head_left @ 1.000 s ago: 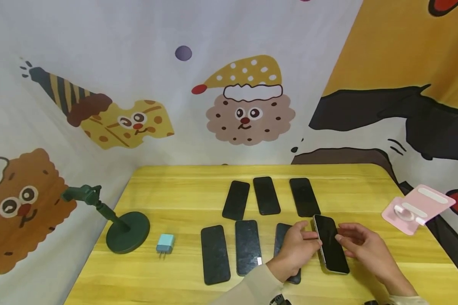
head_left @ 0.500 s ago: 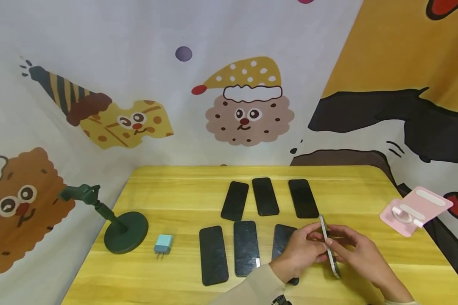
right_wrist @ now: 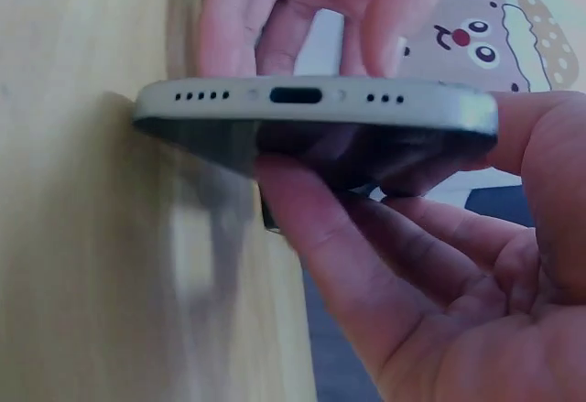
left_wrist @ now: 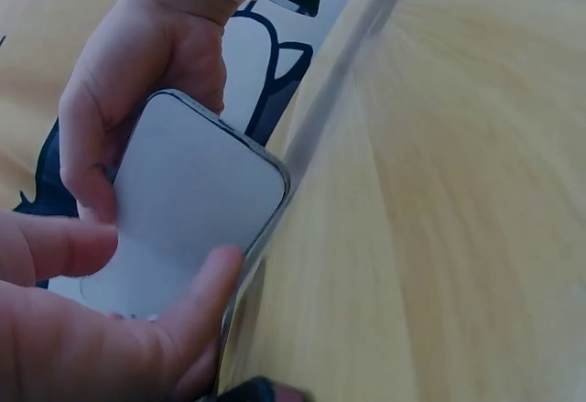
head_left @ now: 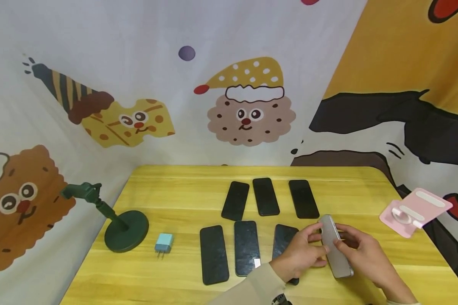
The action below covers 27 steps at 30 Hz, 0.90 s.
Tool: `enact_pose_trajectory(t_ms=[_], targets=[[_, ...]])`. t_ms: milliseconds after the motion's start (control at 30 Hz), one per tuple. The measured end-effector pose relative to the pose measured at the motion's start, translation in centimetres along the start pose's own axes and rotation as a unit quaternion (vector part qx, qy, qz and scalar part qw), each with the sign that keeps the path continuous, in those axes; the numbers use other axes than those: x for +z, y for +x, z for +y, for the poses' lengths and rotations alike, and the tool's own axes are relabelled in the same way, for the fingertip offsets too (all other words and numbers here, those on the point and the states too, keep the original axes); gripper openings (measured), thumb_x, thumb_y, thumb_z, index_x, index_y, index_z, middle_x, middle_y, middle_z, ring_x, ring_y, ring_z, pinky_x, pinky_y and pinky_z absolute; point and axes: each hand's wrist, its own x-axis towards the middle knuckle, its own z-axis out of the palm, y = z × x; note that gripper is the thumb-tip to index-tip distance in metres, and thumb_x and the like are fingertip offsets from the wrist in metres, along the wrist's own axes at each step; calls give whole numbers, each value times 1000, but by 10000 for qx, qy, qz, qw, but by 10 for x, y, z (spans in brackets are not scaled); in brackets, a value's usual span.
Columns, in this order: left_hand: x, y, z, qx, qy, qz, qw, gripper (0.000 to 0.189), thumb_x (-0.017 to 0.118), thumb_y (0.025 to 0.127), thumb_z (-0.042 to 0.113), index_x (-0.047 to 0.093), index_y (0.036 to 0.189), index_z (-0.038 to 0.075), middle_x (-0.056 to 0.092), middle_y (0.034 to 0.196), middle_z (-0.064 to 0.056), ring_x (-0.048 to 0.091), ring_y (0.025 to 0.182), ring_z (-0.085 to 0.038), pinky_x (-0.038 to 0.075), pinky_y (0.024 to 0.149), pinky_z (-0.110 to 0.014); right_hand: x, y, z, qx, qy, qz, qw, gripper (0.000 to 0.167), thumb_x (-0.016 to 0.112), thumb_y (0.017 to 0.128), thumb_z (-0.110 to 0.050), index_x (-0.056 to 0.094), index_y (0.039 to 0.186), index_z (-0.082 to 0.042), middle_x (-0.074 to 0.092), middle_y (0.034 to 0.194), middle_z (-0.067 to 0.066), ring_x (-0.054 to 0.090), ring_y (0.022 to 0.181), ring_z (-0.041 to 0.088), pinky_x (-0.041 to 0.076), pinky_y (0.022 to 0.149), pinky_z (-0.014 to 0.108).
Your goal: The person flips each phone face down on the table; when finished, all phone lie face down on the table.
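Observation:
A smartphone point(head_left: 335, 248) with a silvery back is held tilted just above the table, its back toward the left hand. My right hand point(head_left: 366, 252) grips it along the right side; in the right wrist view, fingers point(right_wrist: 320, 237) lie under the dark screen side and the charging port point(right_wrist: 296, 96) faces the camera. Loosely bent, my left hand point(head_left: 301, 250) touches the back; in the left wrist view, its thumb and a finger point(left_wrist: 82, 248) stand apart there. Beside the left hand lies a dark phone point(head_left: 284, 239), partly hidden by it.
Two more phones in the front row point(head_left: 213, 254) and three at the back point(head_left: 265, 197) lie screen up. A blue plug-in charger point(head_left: 164, 242) and a green stand point(head_left: 127, 231) are at left. A pink folding stand point(head_left: 414, 212) is near the right edge; a patterned curtain point(head_left: 168, 84) hangs behind.
The held phone has turned over between the hands: its black screen showed first, then its thin edge, now its silvery back. The other phones stay put.

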Motion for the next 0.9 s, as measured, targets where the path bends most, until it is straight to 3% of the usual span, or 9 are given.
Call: enact_pose_trajectory(t_ms=[167,333,467,667,900], targets=[[6,-1,-1,28,-71,370,9993,55,68,89,-12,64,136,17,61,113,-7,67,94,-25,63,80,-53,-10,-3,-5,201,-60,204,9996,54,68,105,-24,54,150,3,70,131,28,73,109,34,62,72,30],[10,0,-3,122,-176,435,9988,54,69,92,-10,62,136,20,61,107,-10,71,92,-31,62,82,-61,-14,-4,-10,186,-127,421,9989,53,69,105,-23,55,148,3,70,131,29,74,105,31,62,71,28],[11,0,-3,210,-186,436,9987,56,68,91,-12,63,137,20,62,105,-10,71,91,-30,63,79,-60,-17,-3,-10,241,-224,473,9983,52,69,105,-24,57,147,4,73,124,24,73,98,19,59,69,24],[9,1,-4,149,-42,512,9986,68,69,84,-20,64,137,21,61,99,-9,68,82,-26,65,74,-51,-18,1,8,428,-96,503,9978,51,68,105,-23,57,146,5,70,108,16,63,80,6,57,61,26],[9,2,-9,141,144,270,9994,82,68,80,-26,60,148,20,59,97,-9,66,78,-21,66,73,-46,-15,7,34,665,60,152,9977,55,68,106,-22,52,150,5,71,104,12,64,78,9,58,59,30]])
